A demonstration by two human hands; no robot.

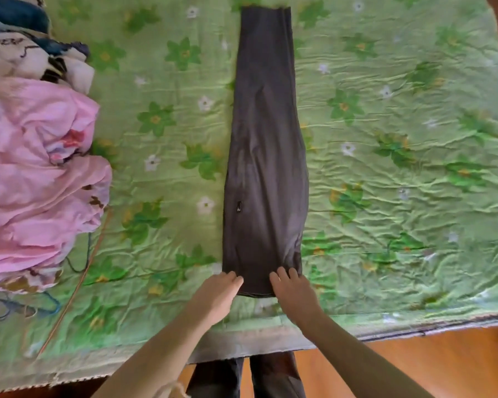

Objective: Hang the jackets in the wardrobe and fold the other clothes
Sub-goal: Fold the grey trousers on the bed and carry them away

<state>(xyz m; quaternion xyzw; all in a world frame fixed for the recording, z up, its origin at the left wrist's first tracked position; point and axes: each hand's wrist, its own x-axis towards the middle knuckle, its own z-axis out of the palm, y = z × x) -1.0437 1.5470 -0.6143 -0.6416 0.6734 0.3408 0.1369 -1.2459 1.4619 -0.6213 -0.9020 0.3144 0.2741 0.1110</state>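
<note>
A pair of dark grey trousers (266, 156) is lying flat on the bed (400, 168), folded lengthwise into one long strip that is running from the near edge straight across to the far edge. The bed is wearing a green cover with a flower print. Both hands are resting on the near end of the trousers, close to the near edge of the bed. The left hand (217, 294) is lying on the left corner of that end with its fingers straight and close together, pressing the cloth down. The right hand (292, 291) is lying on the right corner, fingers straight and slightly spread, also flat on the cloth. Neither hand is gripping anything. A heap of pink clothes (38, 179) is sitting at the left edge of the bed, well apart from the trousers, with white and dark patterned clothes (38, 56) bunched in the far left corner.
</note>
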